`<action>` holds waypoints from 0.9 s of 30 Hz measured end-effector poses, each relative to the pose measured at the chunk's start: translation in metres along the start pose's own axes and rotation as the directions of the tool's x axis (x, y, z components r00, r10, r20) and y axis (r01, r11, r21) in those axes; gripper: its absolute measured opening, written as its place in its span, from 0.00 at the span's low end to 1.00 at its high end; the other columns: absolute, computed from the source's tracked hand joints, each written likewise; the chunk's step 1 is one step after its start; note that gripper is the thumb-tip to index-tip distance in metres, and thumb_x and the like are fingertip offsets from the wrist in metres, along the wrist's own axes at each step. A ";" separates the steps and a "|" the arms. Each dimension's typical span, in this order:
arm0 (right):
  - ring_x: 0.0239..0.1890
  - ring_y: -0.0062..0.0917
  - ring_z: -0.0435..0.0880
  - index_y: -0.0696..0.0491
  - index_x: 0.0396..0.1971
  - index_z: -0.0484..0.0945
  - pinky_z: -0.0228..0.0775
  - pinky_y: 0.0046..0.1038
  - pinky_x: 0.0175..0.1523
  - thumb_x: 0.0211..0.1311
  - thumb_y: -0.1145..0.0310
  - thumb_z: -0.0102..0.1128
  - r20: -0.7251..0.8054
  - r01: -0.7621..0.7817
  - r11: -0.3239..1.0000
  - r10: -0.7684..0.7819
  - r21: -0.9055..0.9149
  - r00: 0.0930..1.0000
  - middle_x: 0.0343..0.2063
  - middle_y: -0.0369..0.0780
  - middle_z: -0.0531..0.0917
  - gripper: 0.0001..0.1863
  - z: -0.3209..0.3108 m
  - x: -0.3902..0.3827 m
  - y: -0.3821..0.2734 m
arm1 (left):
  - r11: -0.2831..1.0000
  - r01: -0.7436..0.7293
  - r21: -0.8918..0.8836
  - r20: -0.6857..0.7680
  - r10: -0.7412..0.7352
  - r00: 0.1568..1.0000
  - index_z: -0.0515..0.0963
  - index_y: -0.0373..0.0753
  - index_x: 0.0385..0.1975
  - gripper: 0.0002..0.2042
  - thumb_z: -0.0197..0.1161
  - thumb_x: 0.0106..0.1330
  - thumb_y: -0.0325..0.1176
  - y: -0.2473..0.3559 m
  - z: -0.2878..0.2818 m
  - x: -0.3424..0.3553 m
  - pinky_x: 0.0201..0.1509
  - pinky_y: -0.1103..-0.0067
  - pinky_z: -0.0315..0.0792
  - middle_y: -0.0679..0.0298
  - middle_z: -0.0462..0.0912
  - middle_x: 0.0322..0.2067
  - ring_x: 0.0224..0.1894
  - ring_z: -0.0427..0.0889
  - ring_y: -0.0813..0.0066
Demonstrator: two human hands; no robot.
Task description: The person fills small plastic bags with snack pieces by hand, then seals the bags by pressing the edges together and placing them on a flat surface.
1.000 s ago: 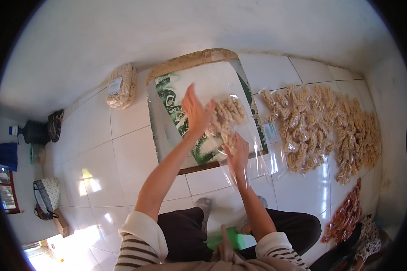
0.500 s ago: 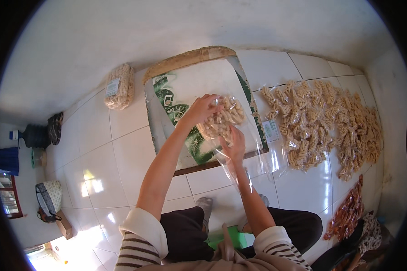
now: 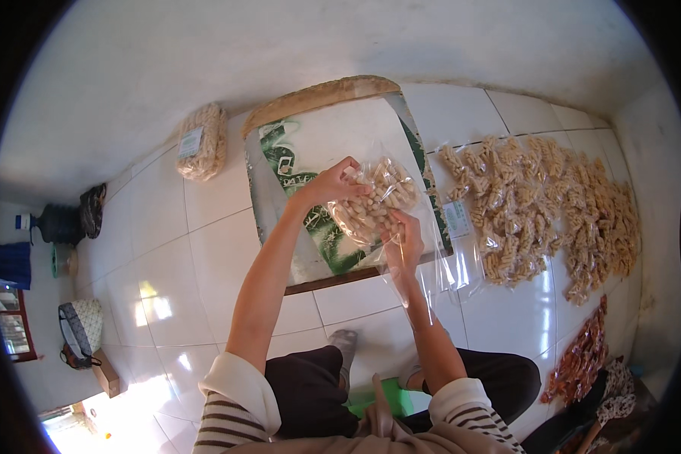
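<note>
Low table [image 3: 333,132] and filled bags [image 3: 507,204] on tiled floor [image 3: 219,257]

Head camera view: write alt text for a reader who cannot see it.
A person's left hand and right hand hold a clear bag of pale pieces over a white-and-green board. More bagged pieces lie on the white tiled floor at right; one filled bag sits at upper left.

One head-worn fisheye; it looks down across the tiled floor [image 3: 204,265].
</note>
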State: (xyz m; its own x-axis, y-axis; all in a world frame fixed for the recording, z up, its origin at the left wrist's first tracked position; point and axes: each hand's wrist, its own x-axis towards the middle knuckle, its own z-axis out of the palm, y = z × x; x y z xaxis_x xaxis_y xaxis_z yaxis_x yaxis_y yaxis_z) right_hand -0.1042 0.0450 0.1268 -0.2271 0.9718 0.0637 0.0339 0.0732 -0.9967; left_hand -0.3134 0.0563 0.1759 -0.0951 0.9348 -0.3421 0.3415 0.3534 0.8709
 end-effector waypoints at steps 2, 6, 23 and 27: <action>0.43 0.30 0.75 0.54 0.40 0.73 0.70 0.27 0.47 0.36 0.89 0.61 0.071 0.260 0.954 -0.252 -0.150 0.965 0.40 0.41 0.75 0.25 -0.001 -0.002 -0.011 | 0.998 0.030 -0.055 0.030 -0.028 0.999 0.64 0.33 0.50 0.42 0.69 0.42 0.60 -0.013 -0.002 0.002 0.41 0.78 0.69 0.58 0.77 0.31 0.37 0.78 0.70; 0.45 0.26 0.74 0.55 0.40 0.73 0.69 0.28 0.48 0.42 0.88 0.59 0.247 0.545 0.810 -0.495 -0.215 0.833 0.41 0.39 0.75 0.22 -0.007 0.000 -0.018 | 0.988 0.146 -0.058 0.122 -0.138 0.983 0.58 0.30 0.55 0.41 0.71 0.48 0.49 -0.017 0.002 0.005 0.47 0.79 0.70 0.53 0.76 0.45 0.45 0.76 0.75; 0.40 0.30 0.71 0.59 0.46 0.69 0.64 0.30 0.47 0.57 0.72 0.53 0.194 0.364 0.898 -0.322 -0.246 0.927 0.39 0.41 0.69 0.16 -0.007 -0.005 -0.019 | 0.985 0.066 -0.161 0.102 -0.050 0.994 0.57 0.35 0.59 0.45 0.76 0.40 0.39 -0.012 0.014 -0.001 0.50 0.77 0.69 0.59 0.74 0.47 0.46 0.74 0.71; 0.38 0.27 0.70 0.56 0.44 0.71 0.64 0.27 0.45 0.57 0.70 0.54 -0.114 0.088 0.996 -0.088 -0.008 0.989 0.38 0.39 0.68 0.15 -0.025 -0.004 -0.001 | 0.980 0.045 -0.192 0.131 -0.020 0.991 0.59 0.35 0.59 0.44 0.76 0.40 0.38 -0.008 0.016 0.000 0.57 0.77 0.64 0.58 0.72 0.49 0.51 0.71 0.69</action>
State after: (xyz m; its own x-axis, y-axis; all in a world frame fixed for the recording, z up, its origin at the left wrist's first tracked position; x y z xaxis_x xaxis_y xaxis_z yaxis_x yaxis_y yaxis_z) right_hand -0.0784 0.0464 0.1286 -0.1163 0.9808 0.1567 0.0213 0.1602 -0.9869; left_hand -0.3009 0.0531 0.1627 0.0211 0.9152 -0.4025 0.1507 0.3951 0.9062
